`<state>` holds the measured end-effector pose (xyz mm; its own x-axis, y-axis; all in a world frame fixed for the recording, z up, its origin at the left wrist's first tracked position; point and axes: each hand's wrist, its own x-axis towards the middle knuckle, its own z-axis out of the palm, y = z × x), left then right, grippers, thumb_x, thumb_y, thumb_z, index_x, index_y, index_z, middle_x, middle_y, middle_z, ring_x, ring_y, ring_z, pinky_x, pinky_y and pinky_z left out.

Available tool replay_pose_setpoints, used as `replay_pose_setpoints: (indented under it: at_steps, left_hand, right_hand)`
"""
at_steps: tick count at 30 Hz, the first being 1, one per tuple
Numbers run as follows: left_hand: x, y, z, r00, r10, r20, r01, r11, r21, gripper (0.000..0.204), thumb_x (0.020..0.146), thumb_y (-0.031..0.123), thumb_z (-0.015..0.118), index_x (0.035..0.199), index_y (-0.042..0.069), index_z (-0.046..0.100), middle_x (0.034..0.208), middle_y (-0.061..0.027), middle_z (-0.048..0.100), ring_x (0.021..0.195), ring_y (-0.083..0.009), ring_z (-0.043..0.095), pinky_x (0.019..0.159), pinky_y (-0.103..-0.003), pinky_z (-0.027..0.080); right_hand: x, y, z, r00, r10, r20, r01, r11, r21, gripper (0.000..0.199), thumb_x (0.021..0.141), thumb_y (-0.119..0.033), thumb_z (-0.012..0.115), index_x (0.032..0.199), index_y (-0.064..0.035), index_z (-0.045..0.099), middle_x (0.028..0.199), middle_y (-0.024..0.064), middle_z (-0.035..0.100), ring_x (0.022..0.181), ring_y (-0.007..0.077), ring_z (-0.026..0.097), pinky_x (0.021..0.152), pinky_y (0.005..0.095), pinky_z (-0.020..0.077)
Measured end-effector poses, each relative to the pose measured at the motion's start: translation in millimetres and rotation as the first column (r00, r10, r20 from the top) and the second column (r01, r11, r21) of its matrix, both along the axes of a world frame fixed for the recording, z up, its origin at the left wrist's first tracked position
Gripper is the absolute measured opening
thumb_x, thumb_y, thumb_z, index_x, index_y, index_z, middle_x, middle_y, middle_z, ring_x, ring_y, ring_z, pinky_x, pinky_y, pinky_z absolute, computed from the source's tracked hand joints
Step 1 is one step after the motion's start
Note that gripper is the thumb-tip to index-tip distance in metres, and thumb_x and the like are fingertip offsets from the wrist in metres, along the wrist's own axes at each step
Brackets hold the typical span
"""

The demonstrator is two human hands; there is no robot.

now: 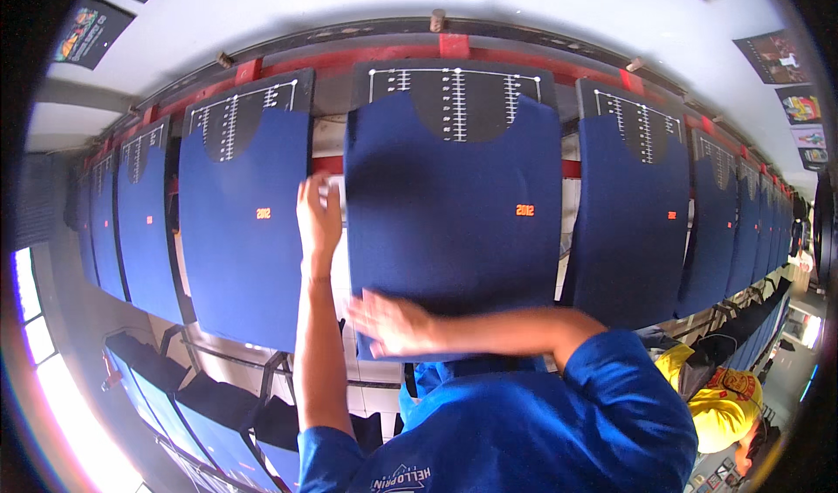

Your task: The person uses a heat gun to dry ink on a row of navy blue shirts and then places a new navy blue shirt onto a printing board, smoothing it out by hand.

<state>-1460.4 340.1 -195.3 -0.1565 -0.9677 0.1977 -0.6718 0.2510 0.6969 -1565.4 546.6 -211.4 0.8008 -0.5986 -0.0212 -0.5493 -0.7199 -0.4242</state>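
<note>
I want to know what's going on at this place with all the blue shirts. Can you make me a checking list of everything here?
Surface: a black printing board with white ruler marks, one of a long row on a red rail.
Job's things: a dark blue shirt pulled over the middle board, with a small orange print.
Clutter: nothing seen on the boards; more blue cloth lies on racks below.
Grippers: left hand at the shirt's left edge; right hand flat on its lower edge, blurred.
Cables: nothing seen.
Surroundings: neighbouring boards with blue shirts; a person in yellow at lower right; posters on the wall.
</note>
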Motion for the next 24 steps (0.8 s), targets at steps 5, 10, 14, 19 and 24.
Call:
replay_pose_setpoints:
  at_steps: [5, 10, 14, 19, 24]
  left_hand:
    - [-50.3, -105.8, -31.4, 0.988, -0.093, 0.123, 0.107, 0.988, -0.113, 0.029, 0.087, 0.014, 0.068, 0.111, 0.0, 0.059, 0.102, -0.019, 0.06, 0.099, -0.0378, 0.057, 0.087, -0.047, 0.047]
    - [-62.3, -123.5, -26.0, 0.971, -0.22, 0.089, 0.215, 0.975, 0.065, 0.017, 0.089, 0.011, 0.066, 0.095, 0.001, 0.055, 0.088, -0.0177, 0.062, 0.084, -0.0372, 0.059, 0.076, -0.044, 0.047]
    - [-63.8, -127.2, 7.6, 0.908, -0.413, 0.069, 0.38, 0.881, 0.281, 0.026, 0.086, 0.017, 0.072, 0.099, -0.001, 0.059, 0.088, -0.0192, 0.065, 0.086, -0.0339, 0.064, 0.079, -0.041, 0.049]
    - [-46.6, -145.4, 4.4, 0.851, -0.271, 0.449, 0.19, 0.957, 0.218, 0.03, 0.088, 0.02, 0.07, 0.112, 0.003, 0.066, 0.104, -0.0203, 0.068, 0.095, -0.035, 0.066, 0.085, -0.041, 0.05]
    - [-67.5, -101.1, -17.7, 0.85, -0.149, 0.505, 0.269, 0.947, -0.174, 0.048, 0.095, 0.03, 0.062, 0.133, 0.0, 0.056, 0.136, -0.021, 0.056, 0.126, -0.0363, 0.053, 0.104, -0.044, 0.042]
  right_hand:
    - [-44.8, 61.9, -10.8, 0.993, 0.116, -0.026, -0.114, 0.992, 0.059, 0.091, 0.092, -0.067, 0.04, 0.155, -0.0023, 0.024, 0.164, 0.0103, 0.021, 0.151, 0.0252, 0.018, 0.125, 0.0431, 0.0107]
    - [-201.3, -47.6, 12.9, 0.973, -0.231, 0.013, 0.228, 0.968, 0.1, 0.086, 0.085, -0.053, 0.066, 0.15, -0.0055, 0.036, 0.159, 0.015, 0.031, 0.149, 0.0309, 0.025, 0.123, 0.0482, 0.0169]
    - [-321.7, -149.9, 4.3, 0.851, -0.508, -0.133, 0.464, 0.846, -0.262, 0.084, 0.095, -0.061, 0.045, 0.153, -0.0042, 0.027, 0.161, 0.0163, 0.025, 0.149, 0.0351, 0.022, 0.122, 0.0507, 0.017]
    - [-357.2, -174.1, -10.9, 0.766, -0.628, -0.137, 0.56, 0.757, -0.337, 0.087, 0.096, -0.068, 0.03, 0.155, -0.0041, 0.023, 0.163, 0.0148, 0.02, 0.151, 0.0331, 0.016, 0.124, 0.0479, 0.0104]
    - [-258.0, 18.5, 25.4, 0.871, -0.455, -0.186, 0.465, 0.885, 0.012, 0.082, 0.095, -0.063, 0.041, 0.147, 0.001, 0.038, 0.158, 0.0211, 0.03, 0.147, 0.0376, 0.025, 0.12, 0.0564, 0.0176]
